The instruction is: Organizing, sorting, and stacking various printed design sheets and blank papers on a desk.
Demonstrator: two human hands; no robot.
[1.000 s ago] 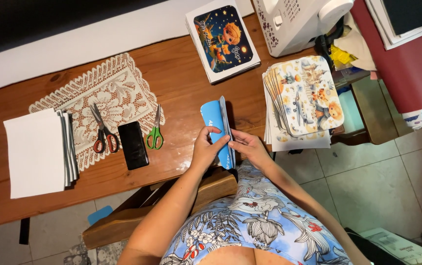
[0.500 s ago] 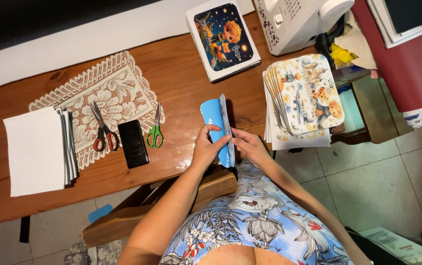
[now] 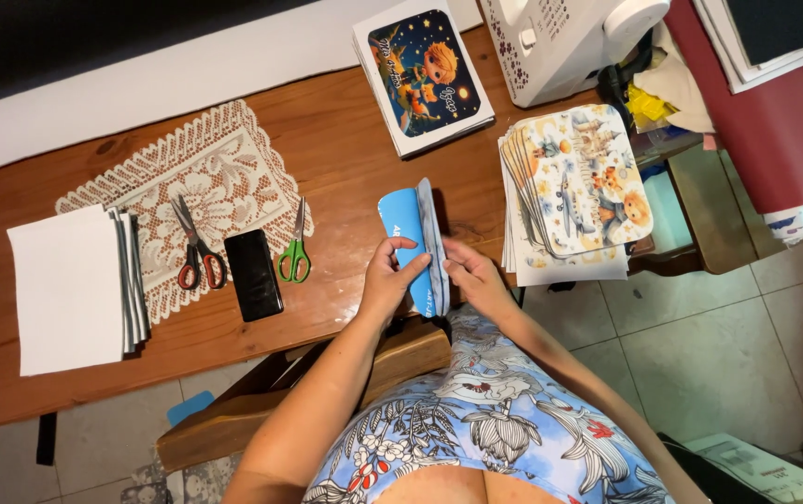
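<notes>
We hold a folded blue sheet [image 3: 413, 245] upright on its edge between both hands, at the near edge of the worktop [image 3: 345, 149]. Its long axis runs away from us, slightly tilted to the left at the far end. Our left hand [image 3: 388, 280] presses against the blue face from the left, fingers [image 3: 398, 250] together and flat on it; our right hand [image 3: 470, 276] meets the grey fold side from the right, fingers closed against that edge. So the sheet lies directly between the two hands, both equally near, pinched at its near end while the far end stands free.

The worktop is bare brown wood around the sheet. To the left lie green-handled scissors [image 3: 295, 250], a black phone [image 3: 253, 274] and red-handled scissors [image 3: 196, 246] on a lace mat [image 3: 205, 168], then a stack of white sheets [image 3: 70, 287]. To the right, near the sheet, sits a stack of printed cartoon panels [image 3: 581, 182]. Farther off lie a dark-blue printed picture stack [image 3: 424, 73] and a white sewing machine [image 3: 570, 37]. Below the worktop, a tiled floor [image 3: 700, 345] shows.
</notes>
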